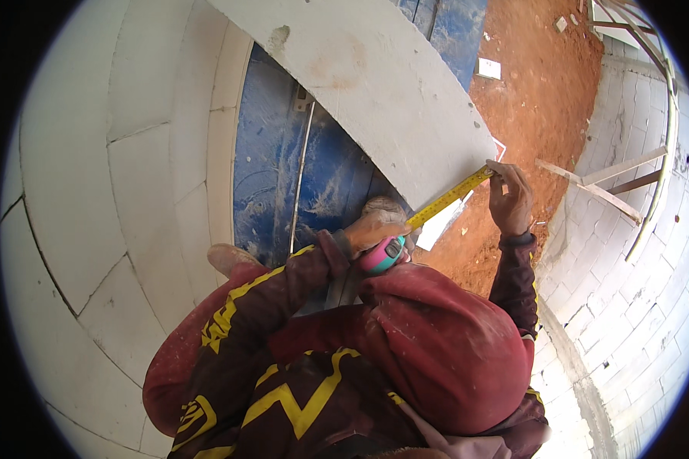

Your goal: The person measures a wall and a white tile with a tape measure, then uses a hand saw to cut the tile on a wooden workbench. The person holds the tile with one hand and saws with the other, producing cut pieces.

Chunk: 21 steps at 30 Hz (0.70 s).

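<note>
A pink and teal tape measure [381,255] sits in my left hand [375,229], whose fingers are closed by its mouth. Its yellow blade [448,200] is drawn out to the right, along the near end of a long light grey block [390,84]. My right hand [511,197] pinches the blade's tip at the block's right corner. The block lies slantwise, with a chipped spot near its far left part. Under it and to the left shows a dusty blue metal surface [264,153].
A wall of pale blocks [142,153] rises on the left, another block wall [628,268] on the right. Reddish dirt [528,99] with scattered fragments lies beyond my right hand. A frame of wooden bars and poles [628,180] leans at right. My knee [452,336] is close below the tape.
</note>
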Tool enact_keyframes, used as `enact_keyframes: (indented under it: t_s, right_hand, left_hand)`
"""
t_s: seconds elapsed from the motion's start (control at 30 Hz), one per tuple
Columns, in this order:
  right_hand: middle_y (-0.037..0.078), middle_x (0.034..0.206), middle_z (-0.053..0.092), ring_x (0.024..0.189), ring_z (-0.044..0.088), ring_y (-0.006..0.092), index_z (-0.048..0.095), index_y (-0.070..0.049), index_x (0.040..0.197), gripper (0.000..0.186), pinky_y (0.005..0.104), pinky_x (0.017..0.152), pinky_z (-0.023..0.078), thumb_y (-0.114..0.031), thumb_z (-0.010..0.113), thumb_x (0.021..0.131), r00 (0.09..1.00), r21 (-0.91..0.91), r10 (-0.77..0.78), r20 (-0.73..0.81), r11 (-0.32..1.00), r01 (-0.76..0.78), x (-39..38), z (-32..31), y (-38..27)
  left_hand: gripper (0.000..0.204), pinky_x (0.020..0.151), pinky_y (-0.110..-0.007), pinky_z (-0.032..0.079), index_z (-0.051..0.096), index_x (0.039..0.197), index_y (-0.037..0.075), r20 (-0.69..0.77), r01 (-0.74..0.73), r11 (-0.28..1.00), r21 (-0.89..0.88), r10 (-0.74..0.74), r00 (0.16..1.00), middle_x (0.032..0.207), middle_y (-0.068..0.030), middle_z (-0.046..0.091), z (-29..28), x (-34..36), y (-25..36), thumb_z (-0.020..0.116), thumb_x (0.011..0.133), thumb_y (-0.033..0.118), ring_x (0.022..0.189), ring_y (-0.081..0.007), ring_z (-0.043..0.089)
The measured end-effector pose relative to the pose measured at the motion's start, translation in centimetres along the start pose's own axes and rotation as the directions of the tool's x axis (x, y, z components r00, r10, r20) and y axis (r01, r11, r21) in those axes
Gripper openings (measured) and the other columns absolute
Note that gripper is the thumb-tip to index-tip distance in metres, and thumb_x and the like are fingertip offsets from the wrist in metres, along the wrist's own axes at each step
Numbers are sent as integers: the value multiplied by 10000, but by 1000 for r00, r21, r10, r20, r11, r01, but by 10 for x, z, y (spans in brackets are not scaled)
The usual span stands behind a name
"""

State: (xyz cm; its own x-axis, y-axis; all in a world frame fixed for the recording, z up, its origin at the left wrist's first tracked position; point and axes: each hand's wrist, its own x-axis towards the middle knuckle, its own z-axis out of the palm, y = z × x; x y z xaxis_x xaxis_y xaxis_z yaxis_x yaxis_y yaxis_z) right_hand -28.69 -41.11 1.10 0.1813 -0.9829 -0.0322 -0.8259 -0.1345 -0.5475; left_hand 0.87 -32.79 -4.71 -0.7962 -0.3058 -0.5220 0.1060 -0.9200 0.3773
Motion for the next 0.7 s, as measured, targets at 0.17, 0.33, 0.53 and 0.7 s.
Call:
enact_keyframes:
  t_s: [0.17, 0.33, 0.53, 0.7]
  right_hand:
    - [123, 990, 717, 883, 701, 267, 732, -39, 1060, 223, 341, 762, 556, 56, 648, 876, 995, -60, -41, -92, 998, 36, 1, 5, 15]
    - [146, 988, 713, 886, 713, 304, 719, -31, 1064, 216, 365, 766, 564, 46, 624, 886, 992, -51, 38, -119, 998, -44, 2, 9, 25]
    - [152, 997, 722, 897, 722, 310, 713, -19, 1060, 213, 361, 784, 566, 51, 605, 891, 990, -33, 36, -134, 999, -41, -3, 15, 33]
    - [130, 1009, 732, 889, 728, 246, 717, -15, 1062, 221, 327, 787, 572, 64, 611, 885, 985, 34, 86, -152, 996, -82, -4, 18, 35]
  left_hand:
    - [374, 776, -314, 590, 631, 1174, -47, 23, -52, 989, -140, 56, 998, 971, -114, 703, 4, 5, -1, 594, 1015, 290, 823, -175, 716]
    - [348, 781, -307, 590, 623, 1166, -37, 34, -53, 992, -115, 57, 998, 972, -108, 702, 3, 0, -4, 587, 1014, 274, 829, -165, 713]
    - [341, 782, -298, 585, 639, 1128, -32, 14, -33, 994, -103, 34, 999, 961, -109, 708, 3, 2, -8, 583, 1014, 284, 827, -163, 714]
    - [350, 773, -302, 582, 642, 1118, -34, -6, -63, 996, -57, 63, 998, 930, -110, 713, 6, 3, -5, 569, 1024, 295, 813, -173, 715]
